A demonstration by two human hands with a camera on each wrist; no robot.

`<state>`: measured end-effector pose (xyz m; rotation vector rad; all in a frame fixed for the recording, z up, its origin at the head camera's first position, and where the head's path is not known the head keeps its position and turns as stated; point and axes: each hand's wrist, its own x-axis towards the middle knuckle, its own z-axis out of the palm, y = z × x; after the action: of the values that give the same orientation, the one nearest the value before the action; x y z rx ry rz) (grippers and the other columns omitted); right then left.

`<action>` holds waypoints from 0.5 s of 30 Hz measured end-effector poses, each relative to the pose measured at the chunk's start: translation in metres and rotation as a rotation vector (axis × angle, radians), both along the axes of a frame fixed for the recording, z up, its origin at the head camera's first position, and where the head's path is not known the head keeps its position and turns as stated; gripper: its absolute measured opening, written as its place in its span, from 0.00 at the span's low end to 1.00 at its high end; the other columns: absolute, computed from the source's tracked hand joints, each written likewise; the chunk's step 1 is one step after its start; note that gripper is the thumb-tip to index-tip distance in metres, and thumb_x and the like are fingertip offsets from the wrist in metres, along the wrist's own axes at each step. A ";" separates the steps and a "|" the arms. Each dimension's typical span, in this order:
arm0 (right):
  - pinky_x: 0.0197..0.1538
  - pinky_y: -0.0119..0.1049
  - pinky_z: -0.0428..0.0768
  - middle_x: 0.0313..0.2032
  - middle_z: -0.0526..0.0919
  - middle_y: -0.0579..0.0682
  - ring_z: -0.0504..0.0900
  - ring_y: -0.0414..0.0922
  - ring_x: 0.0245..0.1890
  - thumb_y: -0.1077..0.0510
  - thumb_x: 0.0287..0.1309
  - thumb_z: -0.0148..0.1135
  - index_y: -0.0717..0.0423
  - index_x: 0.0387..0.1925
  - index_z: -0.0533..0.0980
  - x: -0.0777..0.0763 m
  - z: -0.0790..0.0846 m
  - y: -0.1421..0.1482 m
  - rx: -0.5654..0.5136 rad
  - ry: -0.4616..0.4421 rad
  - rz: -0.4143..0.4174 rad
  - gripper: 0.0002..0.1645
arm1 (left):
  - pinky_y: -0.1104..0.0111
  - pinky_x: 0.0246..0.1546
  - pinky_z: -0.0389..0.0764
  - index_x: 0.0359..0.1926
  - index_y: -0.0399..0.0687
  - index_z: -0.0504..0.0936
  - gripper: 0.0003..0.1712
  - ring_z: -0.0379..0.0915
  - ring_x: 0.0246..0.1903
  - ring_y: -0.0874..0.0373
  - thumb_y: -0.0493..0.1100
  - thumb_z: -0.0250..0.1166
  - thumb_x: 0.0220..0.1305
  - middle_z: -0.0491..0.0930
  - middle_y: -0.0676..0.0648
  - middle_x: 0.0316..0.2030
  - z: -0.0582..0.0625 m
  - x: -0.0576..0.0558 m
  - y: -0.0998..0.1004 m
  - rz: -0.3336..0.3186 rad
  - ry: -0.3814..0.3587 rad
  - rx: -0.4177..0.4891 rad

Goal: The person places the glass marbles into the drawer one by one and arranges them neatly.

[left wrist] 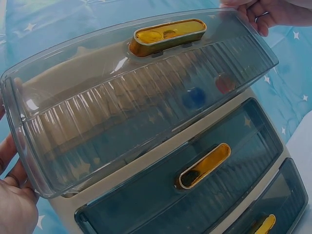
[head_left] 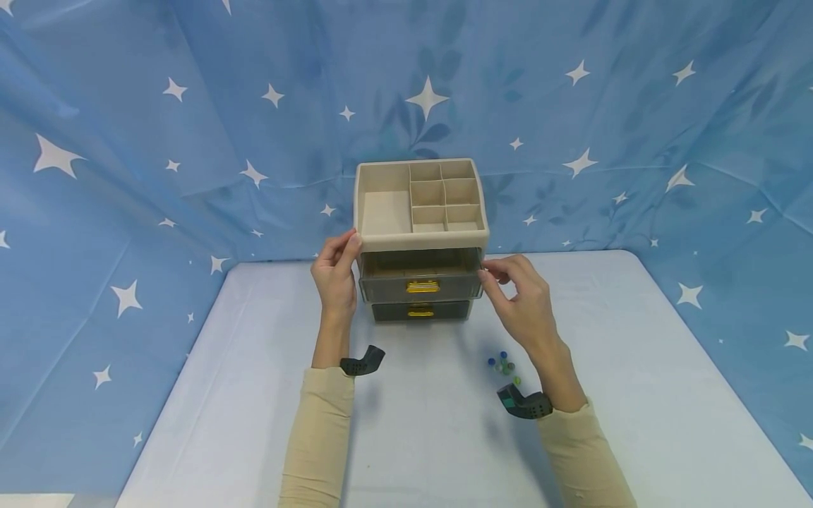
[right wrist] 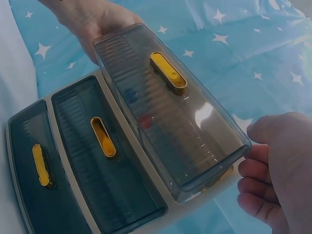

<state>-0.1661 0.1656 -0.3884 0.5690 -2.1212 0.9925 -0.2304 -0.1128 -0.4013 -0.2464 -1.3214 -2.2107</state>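
Observation:
A beige desktop organizer (head_left: 384,241) with see-through grey drawers and gold handles stands at the back of the table. Its top drawer (head_left: 384,289) is pulled out. Through that drawer's clear front, a blue marble (left wrist: 193,98) and a red marble (left wrist: 225,83) show inside. My left hand (head_left: 336,271) holds the organizer's upper left front corner between thumb and fingers. At the opposite end, my right hand (head_left: 524,300) pinches the top drawer's right edge, thumb at the front corner (right wrist: 247,141) and the other fingers curled.
Several small marbles (head_left: 504,355) lie on the white table (head_left: 419,423) below my right hand, near that wrist's black camera (head_left: 524,402). The organizer's top has an open tray (head_left: 387,212) with small compartments. Its lower drawers (right wrist: 85,146) are closed. A blue star-patterned cloth (head_left: 267,141) hangs behind.

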 end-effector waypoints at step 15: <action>0.41 0.15 0.68 0.35 0.82 0.55 0.78 0.46 0.36 0.65 0.60 0.67 0.64 0.46 0.81 0.010 -0.018 0.008 -0.016 -0.055 -0.059 0.12 | 0.75 0.38 0.78 0.39 0.49 0.89 0.06 0.78 0.33 0.64 0.37 0.72 0.61 0.83 0.52 0.34 0.002 0.001 0.001 0.002 0.004 0.019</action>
<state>-0.1558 0.1733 -0.4064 0.4743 -2.1636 1.0016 -0.2298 -0.1115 -0.3997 -0.2418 -1.2973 -2.2187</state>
